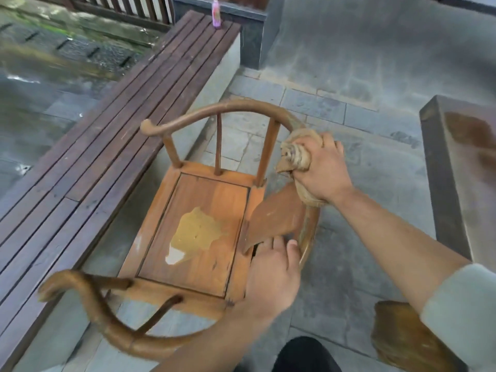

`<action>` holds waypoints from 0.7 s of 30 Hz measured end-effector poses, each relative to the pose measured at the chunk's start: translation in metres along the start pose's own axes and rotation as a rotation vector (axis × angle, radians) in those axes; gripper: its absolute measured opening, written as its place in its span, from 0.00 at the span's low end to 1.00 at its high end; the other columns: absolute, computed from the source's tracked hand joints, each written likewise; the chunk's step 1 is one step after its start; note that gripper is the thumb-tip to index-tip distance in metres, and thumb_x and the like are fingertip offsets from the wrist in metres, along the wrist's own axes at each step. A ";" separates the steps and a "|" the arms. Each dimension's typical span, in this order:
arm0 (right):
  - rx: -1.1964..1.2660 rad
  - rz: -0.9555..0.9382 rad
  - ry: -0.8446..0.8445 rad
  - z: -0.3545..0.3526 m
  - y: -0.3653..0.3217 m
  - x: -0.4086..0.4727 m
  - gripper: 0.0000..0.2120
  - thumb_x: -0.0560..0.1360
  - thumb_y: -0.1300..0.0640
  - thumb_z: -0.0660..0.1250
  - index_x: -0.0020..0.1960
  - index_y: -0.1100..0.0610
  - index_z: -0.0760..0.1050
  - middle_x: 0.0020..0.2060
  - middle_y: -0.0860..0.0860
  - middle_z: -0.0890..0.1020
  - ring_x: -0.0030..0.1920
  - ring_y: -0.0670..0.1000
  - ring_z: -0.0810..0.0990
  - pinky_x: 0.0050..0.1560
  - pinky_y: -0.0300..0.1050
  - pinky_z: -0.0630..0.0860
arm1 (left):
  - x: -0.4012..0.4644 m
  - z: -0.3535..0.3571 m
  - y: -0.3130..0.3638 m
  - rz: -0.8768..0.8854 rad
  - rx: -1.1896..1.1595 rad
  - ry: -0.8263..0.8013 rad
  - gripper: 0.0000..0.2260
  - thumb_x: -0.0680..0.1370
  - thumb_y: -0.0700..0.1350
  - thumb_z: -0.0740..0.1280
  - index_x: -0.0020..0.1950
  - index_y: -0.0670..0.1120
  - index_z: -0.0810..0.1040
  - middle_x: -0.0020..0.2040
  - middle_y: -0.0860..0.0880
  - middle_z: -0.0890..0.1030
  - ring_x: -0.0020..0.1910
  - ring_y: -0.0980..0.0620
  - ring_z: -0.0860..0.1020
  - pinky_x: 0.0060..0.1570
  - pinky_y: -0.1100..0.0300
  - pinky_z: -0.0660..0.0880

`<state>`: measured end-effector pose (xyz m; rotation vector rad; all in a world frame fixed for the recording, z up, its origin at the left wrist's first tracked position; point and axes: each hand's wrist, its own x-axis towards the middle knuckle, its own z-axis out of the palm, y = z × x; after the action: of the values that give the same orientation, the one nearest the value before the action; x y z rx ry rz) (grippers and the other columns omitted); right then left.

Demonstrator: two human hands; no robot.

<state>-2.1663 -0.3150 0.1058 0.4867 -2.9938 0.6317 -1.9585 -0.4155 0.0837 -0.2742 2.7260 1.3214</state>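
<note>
Wooden and honey-brown, the low chair (214, 264) stood on the grey stone paving (349, 237), just beside the long edge of the slatted bench (107, 146), its curved top rail (241, 106) sweeping round from one arm end to the other. The right hand (322, 170) was clenched round a bunched tan cloth (295, 154), pressing it against the rail where that curved over the flat back splat (276, 216). The left hand (271, 269) lay on the edge of the seat at the foot of that splat, its fingers fairly straight and close together, thumb alongside, holding nothing. A pale yellowish worn patch (196, 232) showed in the middle of the seat panel. At the far end of the bench, near its right edge, a small pink bottle (216, 13) stood upright, well apart from the chair. A dark stone block (461, 170) rose at the right side of the paving, and a blurred brown shape (397, 334) lay below the right arm's pale sleeve (461, 312); what it was could not be told
</note>
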 end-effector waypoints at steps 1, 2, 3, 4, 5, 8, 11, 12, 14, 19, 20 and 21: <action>0.078 0.024 -0.015 0.001 0.013 0.028 0.31 0.65 0.52 0.77 0.66 0.42 0.71 0.59 0.53 0.69 0.58 0.59 0.68 0.63 0.51 0.66 | 0.024 0.006 0.014 -0.039 -0.013 0.011 0.15 0.84 0.51 0.52 0.48 0.44 0.74 0.47 0.45 0.77 0.51 0.44 0.74 0.54 0.47 0.70; 0.160 0.045 -0.040 0.003 0.021 0.053 0.32 0.64 0.54 0.76 0.66 0.43 0.71 0.59 0.53 0.70 0.58 0.56 0.68 0.63 0.47 0.66 | 0.045 0.011 0.024 -0.085 -0.024 0.021 0.15 0.84 0.52 0.53 0.49 0.45 0.74 0.48 0.45 0.76 0.52 0.44 0.73 0.55 0.48 0.69; 0.237 0.053 -0.070 0.005 0.028 0.079 0.32 0.64 0.55 0.77 0.66 0.44 0.72 0.60 0.53 0.71 0.57 0.51 0.67 0.63 0.43 0.66 | 0.067 0.013 0.036 -0.138 -0.033 0.036 0.16 0.83 0.55 0.54 0.51 0.45 0.73 0.51 0.46 0.76 0.55 0.45 0.72 0.57 0.50 0.69; 0.285 0.046 -0.102 0.009 0.034 0.106 0.32 0.64 0.55 0.77 0.66 0.44 0.72 0.60 0.53 0.72 0.55 0.47 0.67 0.61 0.38 0.67 | 0.093 0.016 0.046 -0.177 -0.012 0.054 0.17 0.82 0.57 0.54 0.56 0.45 0.73 0.54 0.46 0.75 0.57 0.45 0.71 0.59 0.50 0.68; 0.303 0.038 -0.131 0.015 0.036 0.129 0.33 0.63 0.55 0.77 0.66 0.44 0.72 0.60 0.54 0.72 0.53 0.46 0.68 0.59 0.37 0.68 | 0.117 0.017 0.055 -0.193 0.032 0.063 0.19 0.81 0.59 0.54 0.60 0.46 0.72 0.57 0.46 0.73 0.59 0.46 0.70 0.61 0.49 0.68; 0.298 -0.041 -0.281 0.033 0.039 0.208 0.34 0.63 0.54 0.79 0.66 0.43 0.71 0.57 0.53 0.68 0.49 0.54 0.76 0.55 0.42 0.74 | 0.202 0.024 0.088 -0.313 0.043 0.077 0.19 0.81 0.58 0.57 0.62 0.44 0.70 0.58 0.45 0.72 0.61 0.44 0.70 0.61 0.49 0.67; 0.248 -0.150 -0.408 0.053 0.029 0.258 0.31 0.63 0.53 0.79 0.61 0.42 0.69 0.56 0.51 0.66 0.49 0.58 0.78 0.53 0.46 0.76 | 0.266 0.020 0.105 -0.474 0.112 0.107 0.17 0.80 0.56 0.59 0.59 0.44 0.68 0.57 0.43 0.73 0.59 0.42 0.72 0.59 0.48 0.70; 0.219 -0.186 -0.439 0.060 0.027 0.275 0.29 0.64 0.52 0.79 0.59 0.42 0.68 0.57 0.51 0.66 0.49 0.59 0.77 0.51 0.47 0.76 | 0.287 0.018 0.109 -0.533 0.131 0.114 0.17 0.80 0.56 0.59 0.60 0.44 0.68 0.57 0.43 0.73 0.59 0.42 0.73 0.58 0.48 0.71; 0.138 -0.278 -0.484 0.076 0.018 0.300 0.27 0.65 0.52 0.78 0.57 0.42 0.66 0.58 0.52 0.65 0.49 0.61 0.76 0.47 0.49 0.74 | 0.321 0.012 0.113 -0.616 0.126 0.134 0.18 0.80 0.56 0.59 0.61 0.44 0.68 0.58 0.43 0.73 0.59 0.43 0.73 0.58 0.48 0.72; -0.081 -0.481 -0.564 0.111 -0.019 0.353 0.24 0.71 0.51 0.74 0.61 0.47 0.65 0.60 0.56 0.64 0.54 0.63 0.75 0.46 0.53 0.75 | 0.386 -0.004 0.107 -0.737 0.161 0.195 0.18 0.81 0.53 0.57 0.62 0.40 0.69 0.59 0.41 0.74 0.58 0.43 0.73 0.50 0.55 0.67; -0.115 -0.497 -0.563 0.116 -0.019 0.355 0.23 0.72 0.52 0.73 0.61 0.48 0.65 0.61 0.56 0.64 0.55 0.63 0.75 0.47 0.54 0.76 | 0.390 -0.003 0.106 -0.760 0.136 0.178 0.18 0.81 0.53 0.57 0.62 0.41 0.69 0.59 0.41 0.73 0.58 0.43 0.73 0.51 0.54 0.68; -0.145 -0.509 -0.580 0.120 -0.023 0.361 0.24 0.72 0.52 0.73 0.62 0.48 0.65 0.61 0.56 0.64 0.56 0.63 0.74 0.49 0.55 0.77 | 0.399 -0.005 0.104 -0.798 0.080 0.178 0.18 0.81 0.54 0.58 0.63 0.41 0.69 0.60 0.42 0.73 0.59 0.43 0.73 0.54 0.53 0.70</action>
<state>-2.4997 -0.4897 0.0430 1.5828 -3.1410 0.2528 -2.3707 -0.4030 0.0994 -1.3437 2.3313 0.9701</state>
